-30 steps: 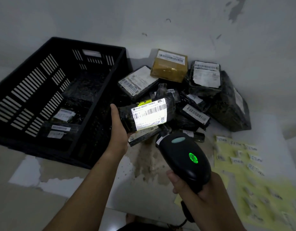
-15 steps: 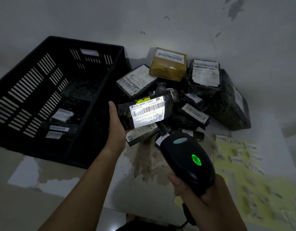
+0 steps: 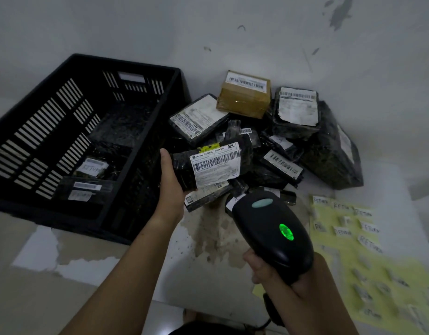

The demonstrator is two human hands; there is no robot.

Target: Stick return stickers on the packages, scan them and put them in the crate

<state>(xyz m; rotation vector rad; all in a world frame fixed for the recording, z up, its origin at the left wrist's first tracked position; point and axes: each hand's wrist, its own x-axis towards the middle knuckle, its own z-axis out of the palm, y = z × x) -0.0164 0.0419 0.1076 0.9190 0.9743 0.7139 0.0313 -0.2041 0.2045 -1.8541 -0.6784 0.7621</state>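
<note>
Black plastic-wrapped package (image 3: 182, 166) is gripped in the left hand (image 3: 171, 189), thumb up along its left end, fingers curled under. White label (image 3: 217, 163) faces up: "Shopee INSTANT | SAMEDAY", "SPX", barcode below; finer print too small to read. Yellow tag (image 3: 208, 148) at the label's top edge, writing unreadable. Package is held above the table (image 3: 208, 274), just right of the crate (image 3: 51, 131) and in front of the pile (image 3: 281, 165).

Right hand (image 3: 261, 268) is wrapped round the handle of a black scanner (image 3: 271, 213), nose toward the label, not touching it. Green light (image 3: 286, 232) lit on top.

Crate is black with slotted walls. Two packages inside: one has a handwritten "RETURN" sticker (image 3: 92, 168), the other a barcode and a blurred sticker.

Pile is black packages with barcode labels, brown box (image 3: 243, 100) at the back by the wall (image 3: 232, 32).

Yellow sheets (image 3: 329, 221) lie on the table at right, carrying small white stickers (image 3: 369, 246) handwritten "RETURN"; nearer ones blurred.
</note>
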